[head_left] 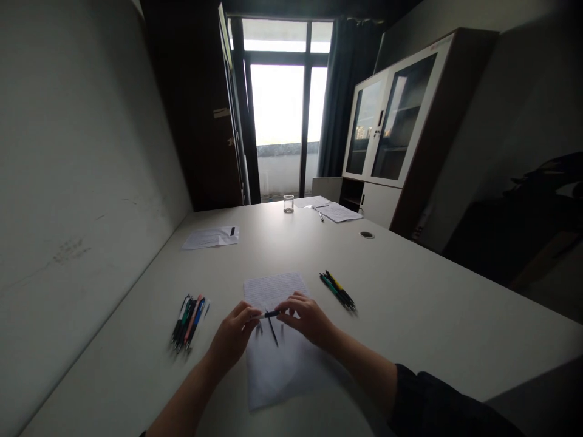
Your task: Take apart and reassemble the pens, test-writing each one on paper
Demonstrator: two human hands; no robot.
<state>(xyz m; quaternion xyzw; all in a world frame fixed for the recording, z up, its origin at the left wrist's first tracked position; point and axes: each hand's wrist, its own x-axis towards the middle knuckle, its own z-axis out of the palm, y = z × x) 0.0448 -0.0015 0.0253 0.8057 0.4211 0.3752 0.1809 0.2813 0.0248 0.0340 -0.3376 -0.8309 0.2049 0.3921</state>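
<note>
Between my two hands is a black and white pen (pixel 269 314), held level above the paper. My left hand (pixel 233 332) pinches its white end; my right hand (pixel 306 315) has thumb and fingers closed on the black end. Beneath them lies a sheet of paper (pixel 273 376), with written lines on its far part. A thin dark pen or refill (pixel 272 331) rests on the sheet, partly hidden behind the held pen. Left of my left hand sits a bunch of several pens (pixel 189 321). Beyond my right hand is a smaller group of green, yellow and black pens (pixel 337 290).
On the white table (pixel 410 315), a glass jar (pixel 288 204) stands at the far end. Papers (pixel 339 212) with a pen (pixel 321 216) lie at far right, another sheet (pixel 210 237) at left. A round cable hole (pixel 367 235) is near the right edge. A wall (pixel 82 182) borders the left.
</note>
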